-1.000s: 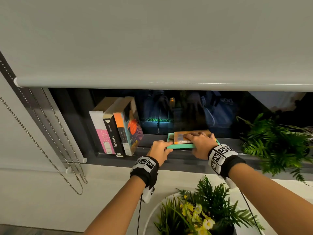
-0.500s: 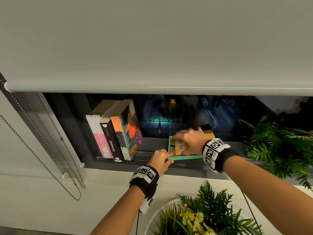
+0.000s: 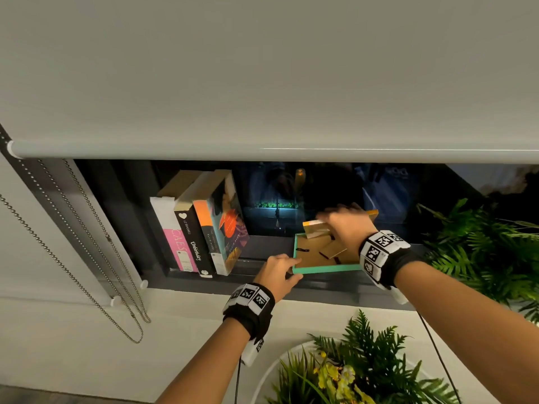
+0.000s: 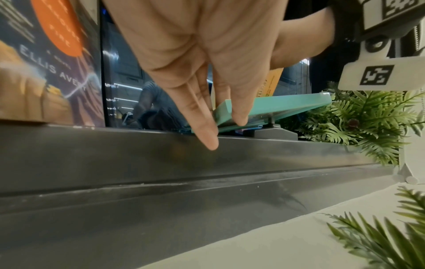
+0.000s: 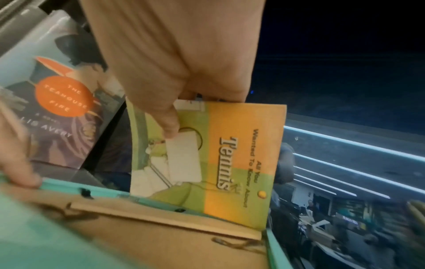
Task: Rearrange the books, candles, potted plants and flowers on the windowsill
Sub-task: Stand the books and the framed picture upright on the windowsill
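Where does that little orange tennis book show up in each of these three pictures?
Head: the tennis book is right of centre, lifted by the right hand.
Left wrist: only an orange sliver behind the left hand.
Right wrist: centre, cover facing the camera.
Shared landmark: the turquoise frame beneath it.

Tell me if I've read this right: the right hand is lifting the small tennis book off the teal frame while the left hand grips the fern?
Not quite. The left hand holds the near left corner of the teal frame, not the fern, as the left wrist view shows. The rest stands: the right hand is lifting the tennis book off the frame.
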`<state>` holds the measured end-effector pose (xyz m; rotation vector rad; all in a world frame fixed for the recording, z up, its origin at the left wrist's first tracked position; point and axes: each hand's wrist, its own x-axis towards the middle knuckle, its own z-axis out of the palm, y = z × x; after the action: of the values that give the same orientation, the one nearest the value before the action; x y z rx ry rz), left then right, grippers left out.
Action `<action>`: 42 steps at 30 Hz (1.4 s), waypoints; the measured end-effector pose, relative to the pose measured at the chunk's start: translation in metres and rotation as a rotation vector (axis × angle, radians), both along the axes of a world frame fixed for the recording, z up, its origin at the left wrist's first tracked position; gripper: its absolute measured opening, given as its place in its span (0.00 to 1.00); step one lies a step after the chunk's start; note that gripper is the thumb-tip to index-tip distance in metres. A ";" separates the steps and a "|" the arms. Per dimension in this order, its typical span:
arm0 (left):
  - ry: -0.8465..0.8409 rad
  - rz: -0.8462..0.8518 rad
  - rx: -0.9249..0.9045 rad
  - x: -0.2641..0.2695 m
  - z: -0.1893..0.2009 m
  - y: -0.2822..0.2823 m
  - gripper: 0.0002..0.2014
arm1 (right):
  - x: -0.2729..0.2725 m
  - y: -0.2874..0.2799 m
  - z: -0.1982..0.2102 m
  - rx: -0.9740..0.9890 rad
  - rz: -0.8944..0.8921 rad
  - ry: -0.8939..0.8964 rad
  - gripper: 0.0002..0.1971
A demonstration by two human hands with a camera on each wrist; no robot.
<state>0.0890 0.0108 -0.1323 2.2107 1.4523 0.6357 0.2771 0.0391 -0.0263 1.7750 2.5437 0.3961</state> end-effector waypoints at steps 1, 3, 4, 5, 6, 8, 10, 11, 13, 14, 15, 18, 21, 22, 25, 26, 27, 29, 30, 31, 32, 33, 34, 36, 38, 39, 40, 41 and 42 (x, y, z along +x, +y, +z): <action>0.023 0.007 -0.002 0.001 -0.001 0.000 0.23 | 0.002 -0.002 0.001 0.053 -0.004 0.040 0.19; 0.063 0.019 -0.015 0.003 -0.004 -0.001 0.24 | 0.005 -0.008 0.005 0.152 -0.009 0.181 0.18; 0.068 0.023 -0.028 0.004 -0.005 -0.001 0.25 | 0.006 -0.011 0.008 0.210 -0.003 0.269 0.17; 0.066 0.027 -0.043 0.005 -0.006 -0.002 0.26 | 0.007 -0.015 0.013 0.265 0.000 0.352 0.16; 0.071 0.036 -0.054 0.006 -0.006 -0.002 0.27 | 0.007 -0.018 0.019 0.287 -0.008 0.417 0.15; 0.088 0.063 -0.064 0.008 -0.007 -0.002 0.30 | 0.006 -0.022 0.027 0.279 -0.035 0.490 0.15; 0.091 0.089 -0.066 0.009 -0.008 -0.002 0.31 | 0.004 -0.023 0.030 0.264 -0.067 0.535 0.17; 0.095 0.104 -0.071 0.010 -0.008 -0.001 0.32 | 0.003 -0.024 0.032 0.265 -0.076 0.551 0.18; 0.105 0.126 -0.081 0.010 -0.008 -0.001 0.33 | -0.001 -0.028 0.033 0.262 -0.084 0.571 0.19; 0.112 0.132 -0.085 0.009 -0.009 -0.001 0.33 | -0.004 -0.027 0.031 0.248 -0.074 0.585 0.19; 0.119 0.137 -0.089 0.008 -0.009 -0.001 0.33 | -0.007 -0.026 0.028 0.232 -0.058 0.612 0.19; 0.112 0.140 -0.095 0.001 -0.009 -0.002 0.31 | -0.022 -0.021 0.022 0.155 -0.046 0.721 0.22; 0.079 0.147 -0.098 -0.008 -0.008 -0.005 0.31 | -0.042 -0.017 0.020 0.095 -0.042 0.926 0.27; 0.055 0.154 -0.103 -0.012 -0.007 -0.005 0.31 | -0.048 -0.015 0.020 0.067 -0.043 0.983 0.26; 0.012 0.207 -0.136 -0.027 -0.003 -0.004 0.33 | -0.067 -0.009 0.019 -0.012 -0.040 1.052 0.25; 0.011 0.222 -0.139 -0.031 -0.002 -0.004 0.33 | -0.072 -0.007 0.018 -0.028 -0.041 1.060 0.24; 0.007 0.232 -0.140 -0.036 -0.001 -0.004 0.33 | -0.077 -0.005 0.015 -0.042 -0.039 1.073 0.24; -0.018 0.246 -0.140 -0.041 -0.001 -0.005 0.30 | -0.085 -0.003 0.012 -0.059 -0.052 1.116 0.22; -0.042 0.258 -0.133 -0.043 0.000 -0.007 0.27 | -0.088 -0.003 0.010 -0.055 -0.059 1.144 0.21; -0.079 0.274 -0.126 -0.045 0.000 -0.008 0.25 | -0.090 -0.002 0.008 -0.049 -0.068 1.166 0.20; -0.130 0.287 -0.125 -0.047 -0.001 -0.009 0.24 | -0.092 -0.002 0.005 -0.044 -0.079 1.179 0.20; -0.197 0.295 -0.135 -0.049 0.000 -0.010 0.25 | -0.092 -0.002 0.003 -0.046 -0.094 1.178 0.20; -0.270 0.299 -0.155 -0.050 0.001 -0.012 0.25 | -0.091 -0.002 0.000 -0.057 -0.103 1.175 0.20; -0.419 0.299 -0.195 -0.053 0.004 -0.014 0.25 | -0.087 -0.002 -0.004 -0.104 -0.118 1.198 0.19; -0.559 0.306 -0.198 -0.056 0.008 -0.015 0.29 | -0.081 -0.003 -0.008 -0.116 -0.144 1.236 0.18; -0.616 0.313 -0.185 -0.058 0.011 -0.016 0.31 | -0.077 -0.004 -0.010 -0.120 -0.160 1.267 0.17; -0.656 0.320 -0.172 -0.061 0.014 -0.016 0.33 | -0.073 -0.006 -0.011 -0.132 -0.176 1.311 0.16; -0.681 0.324 -0.158 -0.063 0.016 -0.016 0.34 | -0.069 -0.007 -0.012 -0.142 -0.194 1.356 0.17; -0.695 0.327 -0.150 -0.065 0.018 -0.016 0.34 | -0.066 -0.009 -0.012 -0.141 -0.212 1.404 0.17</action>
<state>0.0237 -0.0052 -0.1139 1.4188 1.4093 1.2075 0.2114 0.0300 -0.0382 2.7493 2.6709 -1.5072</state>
